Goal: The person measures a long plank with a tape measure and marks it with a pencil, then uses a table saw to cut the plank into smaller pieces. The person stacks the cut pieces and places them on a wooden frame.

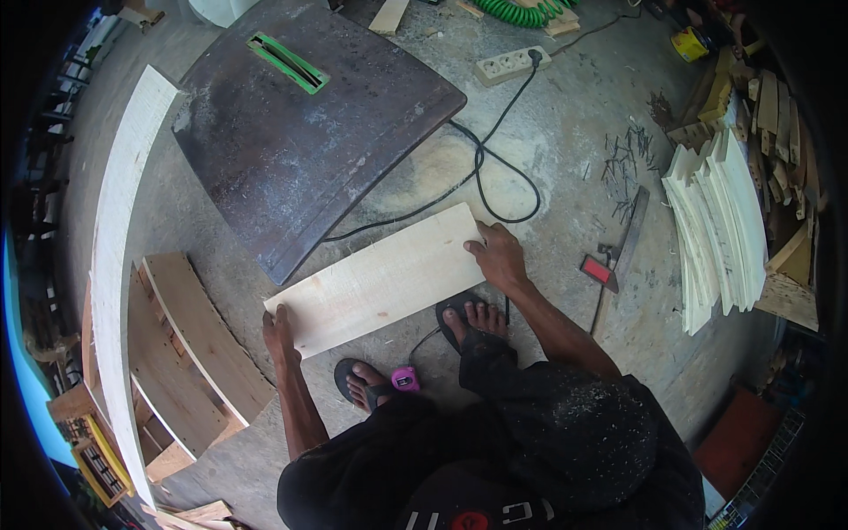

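Note:
A pale wooden board (pixel 380 281) is held level in front of my legs, tilted so its right end lies farther away. My left hand (pixel 280 334) grips its left end, thumb on top. My right hand (pixel 498 257) grips the right end, thumb on the upper face and the other fingers partly hidden. Just beyond the board is a dark metal saw table (pixel 309 124) with a green-edged blade slot (pixel 287 64). Below the board, a pink tape measure (pixel 405 379) lies on the floor between my sandalled feet.
A long pale plank (pixel 119 203) and a slatted wooden frame (pixel 194 344) stand at left. On the right are a try square (pixel 618 252), scattered nails (pixel 629 159) and stacked pale boards (pixel 717 230). A black cord (pixel 481 168) runs to a power strip (pixel 512 64).

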`<state>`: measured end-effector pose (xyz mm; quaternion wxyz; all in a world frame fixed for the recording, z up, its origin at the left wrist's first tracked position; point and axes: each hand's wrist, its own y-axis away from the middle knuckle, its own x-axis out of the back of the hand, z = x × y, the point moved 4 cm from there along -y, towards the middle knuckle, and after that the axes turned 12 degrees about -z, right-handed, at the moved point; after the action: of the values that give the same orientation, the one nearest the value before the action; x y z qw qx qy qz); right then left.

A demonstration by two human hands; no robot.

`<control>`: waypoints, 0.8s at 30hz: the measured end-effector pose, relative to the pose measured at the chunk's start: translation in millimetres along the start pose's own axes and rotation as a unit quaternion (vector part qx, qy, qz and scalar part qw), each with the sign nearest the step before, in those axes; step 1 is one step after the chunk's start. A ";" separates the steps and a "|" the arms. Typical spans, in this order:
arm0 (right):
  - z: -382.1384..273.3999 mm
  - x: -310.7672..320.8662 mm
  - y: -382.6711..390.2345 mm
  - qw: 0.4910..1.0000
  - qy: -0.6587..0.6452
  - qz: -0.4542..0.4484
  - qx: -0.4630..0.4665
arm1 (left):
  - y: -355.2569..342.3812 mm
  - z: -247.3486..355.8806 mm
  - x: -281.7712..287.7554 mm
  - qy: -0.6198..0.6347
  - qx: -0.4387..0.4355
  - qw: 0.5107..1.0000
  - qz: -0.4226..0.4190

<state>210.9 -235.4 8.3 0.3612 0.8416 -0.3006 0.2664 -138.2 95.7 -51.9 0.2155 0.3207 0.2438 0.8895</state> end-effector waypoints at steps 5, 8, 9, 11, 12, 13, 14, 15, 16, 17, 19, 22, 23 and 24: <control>9.4 -8.7 -2.3 1.000 0.008 0.005 -0.002 | -8.5 -9.1 12.0 -0.027 -0.023 0.998 -0.054; 8.8 -10.6 -1.6 1.000 0.005 -0.003 -0.007 | -10.9 -15.1 13.5 -0.028 -0.024 0.999 -0.026; 10.1 -12.0 -1.7 1.000 0.005 -0.004 -0.007 | -11.6 -16.8 14.0 -0.023 -0.025 0.999 -0.018; 16.5 -18.5 -3.6 1.000 -0.003 0.000 -0.023 | -14.8 -17.0 16.4 -0.057 -0.031 0.997 -0.036; 18.7 -21.7 -4.8 1.000 -0.007 0.002 -0.030 | -16.7 -16.6 19.4 -0.074 -0.033 0.996 -0.044; 19.6 -22.0 -6.5 0.999 -0.009 -0.003 -0.041 | -13.3 -10.4 18.5 -0.072 -0.003 0.997 -0.040; 17.9 -20.4 -10.1 0.999 -0.011 -0.005 -0.051 | -5.8 5.5 15.7 -0.070 0.025 0.997 -0.037; 15.9 -19.5 -14.5 0.998 -0.014 -0.007 -0.061 | -3.5 16.0 13.6 -0.067 0.052 0.996 -0.033; 7.6 -20.4 -22.1 0.999 -0.020 -0.001 -0.033 | -3.9 16.9 18.2 -0.053 0.050 0.997 -0.031; 2.8 -20.7 -33.8 1.000 -0.025 0.004 -0.011 | -5.3 13.3 19.0 -0.041 0.050 0.997 -0.033; -1.1 -19.1 -59.1 1.000 -0.011 0.003 0.024 | -5.7 13.1 16.4 -0.009 0.044 0.998 -0.049; -5.9 -15.0 -78.9 0.999 -0.004 -0.027 0.041 | -2.7 11.0 16.4 0.013 0.027 0.998 -0.056; -7.1 -16.5 -79.4 0.999 -0.008 -0.007 0.047 | -5.1 3.2 20.2 -0.008 0.014 0.999 -0.044; -4.6 -22.2 -78.8 0.999 -0.010 0.013 0.051 | -7.5 -0.2 21.8 -0.028 0.001 0.999 -0.034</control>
<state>249.9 -180.9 -39.0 0.3111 0.8577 -0.3011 0.2772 -151.9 113.3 -46.2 0.2517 0.3377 0.2496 0.8720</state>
